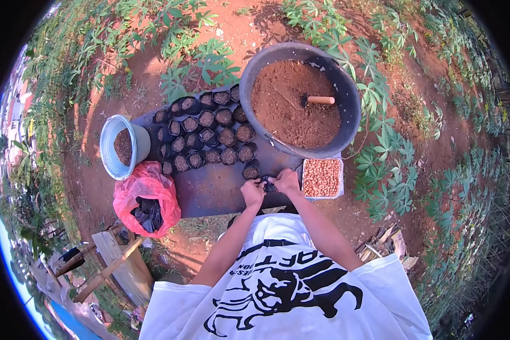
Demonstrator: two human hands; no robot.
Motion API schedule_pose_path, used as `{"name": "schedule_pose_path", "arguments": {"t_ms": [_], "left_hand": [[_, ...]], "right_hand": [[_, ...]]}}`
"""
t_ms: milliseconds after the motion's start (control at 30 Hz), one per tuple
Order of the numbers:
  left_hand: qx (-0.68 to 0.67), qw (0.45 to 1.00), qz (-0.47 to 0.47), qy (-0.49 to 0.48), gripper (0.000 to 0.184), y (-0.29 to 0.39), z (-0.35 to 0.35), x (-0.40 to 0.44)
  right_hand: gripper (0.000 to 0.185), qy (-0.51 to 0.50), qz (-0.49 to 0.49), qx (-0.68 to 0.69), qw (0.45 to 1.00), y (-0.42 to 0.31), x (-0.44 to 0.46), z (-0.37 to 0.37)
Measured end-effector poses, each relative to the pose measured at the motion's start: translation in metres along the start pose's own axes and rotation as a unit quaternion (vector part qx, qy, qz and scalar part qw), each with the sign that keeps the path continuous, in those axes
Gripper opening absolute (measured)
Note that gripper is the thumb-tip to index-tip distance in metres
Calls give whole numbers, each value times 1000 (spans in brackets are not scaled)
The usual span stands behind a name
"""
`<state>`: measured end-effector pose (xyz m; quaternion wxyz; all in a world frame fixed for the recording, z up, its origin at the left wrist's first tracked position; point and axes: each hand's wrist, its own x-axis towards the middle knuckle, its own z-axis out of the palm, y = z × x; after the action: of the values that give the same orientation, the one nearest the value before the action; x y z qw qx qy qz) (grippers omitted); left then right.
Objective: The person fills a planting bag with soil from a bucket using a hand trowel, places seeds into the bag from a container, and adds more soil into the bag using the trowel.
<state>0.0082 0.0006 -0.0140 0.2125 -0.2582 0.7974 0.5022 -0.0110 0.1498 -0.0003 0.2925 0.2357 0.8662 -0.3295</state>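
Note:
Near the table's front edge, a small black plastic planting bag [269, 186] is pinched between both my hands. My left hand [253, 192] grips its left side and my right hand [287, 182] grips its right side; what is inside it is hard to make out. Just beyond my hands stands a soil-filled black bag [250, 171]. Several more filled bags [206, 118] stand in rows on the table to the left. Close to my right hand sits a clear square tub of pale orange-brown seeds or kernels [322, 177].
A large black bucket of reddish soil [294, 147] holds a wooden-handled hand tool [320, 100] at the back right. At the left are a light-blue bucket [142, 141] and a pink plastic bag [171, 195] with black bags inside. Leafy plants [379, 187] border the dark table [207, 195].

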Motion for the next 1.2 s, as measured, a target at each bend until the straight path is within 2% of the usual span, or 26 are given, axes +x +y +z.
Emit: {"name": "schedule_pose_path", "arguments": {"t_ms": [33, 133, 333, 433, 567, 700, 767, 800, 1000, 1100, 1200], "left_hand": [[1, 1000, 0, 2, 19, -1, 1, 0], [-11, 1000, -16, 1, 20, 1, 1, 0], [23, 1000, 1, -15, 22, 11, -4, -5], [-10, 1000, -8, -18, 24, 9, -5, -3], [-20, 998, -1, -58, 24, 8, -17, -4], [25, 998, 11, -47, 25, 29, -31, -19], [80, 995, 35, -56, 24, 33, -35, -25], [65, 996, 30, -60, 23, 30, -35, -25], [-64, 993, -7, -95, 21, 27, -41, -25], [-50, 993, 3, -102, 22, 21, -46, -26], [13, 993, 57, -100, 22, 9, -47, -21]], "right_hand": [[39, -46, 34, 19, 998, -5, 0, -8], [40, -73, 36, 34, 996, -15, -4, -20], [39, -55, 25, 38, 997, -13, -5, -19], [38, -34, 20, 47, 998, -9, -9, -14], [35, 6, -42, 50, 998, 13, -17, 0], [51, -15, -89, 63, 994, 15, -37, -14], [51, -5, -102, 70, 992, 8, -44, -19], [50, -1, -108, 73, 991, 5, -47, -20], [30, -3, -167, 25, 986, -6, -53, -19], [22, 5, -172, -38, 984, -5, -50, -12], [18, 11, -163, -69, 984, -3, -48, -12]]}}
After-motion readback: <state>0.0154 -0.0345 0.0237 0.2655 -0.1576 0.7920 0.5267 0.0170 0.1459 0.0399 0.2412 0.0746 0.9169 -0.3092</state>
